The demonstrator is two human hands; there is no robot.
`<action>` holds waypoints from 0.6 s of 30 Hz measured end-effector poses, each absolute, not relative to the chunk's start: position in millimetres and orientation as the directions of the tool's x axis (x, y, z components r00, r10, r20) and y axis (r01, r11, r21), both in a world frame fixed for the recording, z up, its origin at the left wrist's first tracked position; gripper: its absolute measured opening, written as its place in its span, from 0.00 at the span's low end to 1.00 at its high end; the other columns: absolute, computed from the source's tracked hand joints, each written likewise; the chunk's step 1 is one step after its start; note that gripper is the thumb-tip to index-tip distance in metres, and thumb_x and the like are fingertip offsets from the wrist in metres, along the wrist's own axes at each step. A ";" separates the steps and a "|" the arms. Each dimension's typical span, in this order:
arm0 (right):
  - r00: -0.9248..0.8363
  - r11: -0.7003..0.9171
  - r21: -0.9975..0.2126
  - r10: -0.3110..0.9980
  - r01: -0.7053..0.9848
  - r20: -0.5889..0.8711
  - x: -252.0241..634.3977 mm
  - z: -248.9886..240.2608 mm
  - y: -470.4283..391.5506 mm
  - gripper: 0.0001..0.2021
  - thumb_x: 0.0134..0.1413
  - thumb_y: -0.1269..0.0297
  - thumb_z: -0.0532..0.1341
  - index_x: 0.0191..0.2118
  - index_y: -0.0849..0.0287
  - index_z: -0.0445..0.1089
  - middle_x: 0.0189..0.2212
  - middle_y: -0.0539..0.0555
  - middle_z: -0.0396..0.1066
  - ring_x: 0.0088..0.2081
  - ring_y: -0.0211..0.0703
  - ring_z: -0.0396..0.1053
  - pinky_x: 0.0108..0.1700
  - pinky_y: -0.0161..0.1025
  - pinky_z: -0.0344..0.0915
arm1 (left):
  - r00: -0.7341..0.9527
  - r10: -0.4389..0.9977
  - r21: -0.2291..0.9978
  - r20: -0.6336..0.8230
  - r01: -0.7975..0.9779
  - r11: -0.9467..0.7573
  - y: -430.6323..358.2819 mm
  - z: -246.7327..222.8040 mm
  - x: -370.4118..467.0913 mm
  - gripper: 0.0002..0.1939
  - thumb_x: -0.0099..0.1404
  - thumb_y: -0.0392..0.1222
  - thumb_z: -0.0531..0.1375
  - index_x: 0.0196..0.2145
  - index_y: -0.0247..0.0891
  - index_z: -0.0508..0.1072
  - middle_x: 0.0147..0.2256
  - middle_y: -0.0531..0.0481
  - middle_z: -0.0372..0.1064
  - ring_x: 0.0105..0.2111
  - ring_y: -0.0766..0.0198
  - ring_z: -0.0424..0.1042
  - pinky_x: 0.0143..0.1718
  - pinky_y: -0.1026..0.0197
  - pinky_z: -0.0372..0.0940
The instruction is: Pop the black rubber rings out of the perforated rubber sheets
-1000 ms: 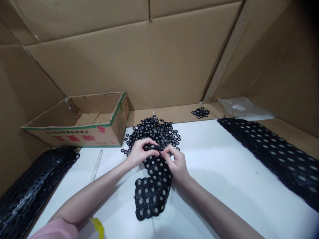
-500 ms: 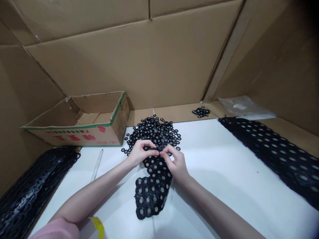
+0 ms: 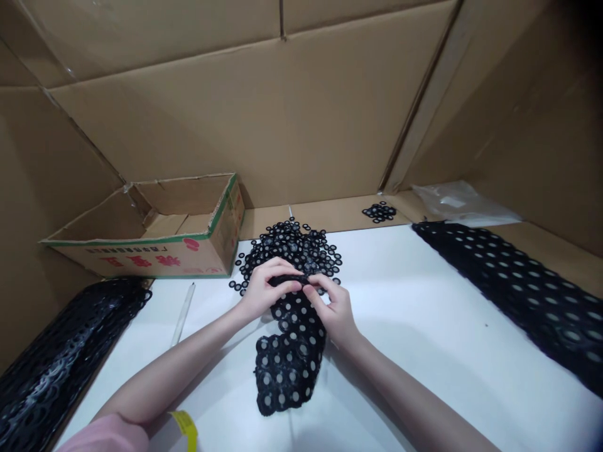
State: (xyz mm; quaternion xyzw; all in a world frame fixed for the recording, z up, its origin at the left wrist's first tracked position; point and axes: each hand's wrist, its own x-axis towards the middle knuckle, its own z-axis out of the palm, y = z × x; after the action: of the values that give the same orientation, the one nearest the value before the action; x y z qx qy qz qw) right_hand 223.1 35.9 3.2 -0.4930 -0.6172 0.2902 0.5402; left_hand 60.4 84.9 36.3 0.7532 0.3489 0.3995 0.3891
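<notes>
A black sheet of joined rings (image 3: 282, 370) lies on the white table, its far end raised between my hands. My left hand (image 3: 264, 289) pinches that upper edge, thumb below and fingers above. Close beside it, my right hand (image 3: 332, 304) grips the same edge between thumb and forefinger. The fingertips of both hands nearly meet. Just behind them spreads a heap of loose black rings (image 3: 292, 242). Exactly which ring sits under the fingertips is hidden.
An open cardboard box (image 3: 141, 254) stands at the back left, a pen (image 3: 183, 314) near it. Black ring sheets lie left (image 3: 61, 358) and right (image 3: 513, 282). A small ring pile (image 3: 379, 212) and a clear plastic bag (image 3: 464, 201) are at the back right.
The sheet's upper edge has been folded up and shows as a dark band between my hands. My left fingers have spread over it; the right hand has barely moved.
</notes>
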 end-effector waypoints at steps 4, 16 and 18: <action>0.010 0.358 -0.884 0.926 0.301 0.378 222.2 -1.0 38.3 0.10 0.56 0.56 0.59 0.32 0.58 0.70 0.31 0.54 0.73 0.34 0.44 0.68 0.37 0.40 0.63 | 0.488 0.771 0.776 0.409 0.259 -0.575 81.8 38.4 58.8 0.11 0.63 0.43 0.61 0.42 0.40 0.79 0.40 0.44 0.69 0.43 0.58 0.67 0.48 0.56 0.61; -0.149 0.370 -0.846 0.929 0.385 0.338 220.2 -9.5 42.5 0.17 0.61 0.56 0.54 0.25 0.59 0.66 0.22 0.51 0.70 0.25 0.39 0.64 0.29 0.37 0.60 | 0.523 0.788 0.813 0.324 0.272 -0.515 89.4 40.8 59.5 0.07 0.60 0.41 0.64 0.33 0.35 0.79 0.29 0.48 0.71 0.31 0.63 0.68 0.35 0.62 0.61; -0.160 0.395 -0.824 0.919 0.406 0.362 220.5 -9.8 42.8 0.17 0.61 0.56 0.53 0.24 0.59 0.65 0.22 0.51 0.69 0.24 0.39 0.64 0.30 0.37 0.60 | 0.517 0.797 0.816 0.311 0.285 -0.503 89.9 41.9 60.8 0.07 0.59 0.41 0.63 0.31 0.35 0.79 0.28 0.48 0.71 0.30 0.63 0.69 0.34 0.62 0.60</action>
State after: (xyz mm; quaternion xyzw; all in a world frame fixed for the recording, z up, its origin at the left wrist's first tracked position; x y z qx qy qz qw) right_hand 220.5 42.8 -9.8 -0.4694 -0.7055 0.2866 0.4470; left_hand 60.8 89.9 41.9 0.7918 0.3418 0.3530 0.3628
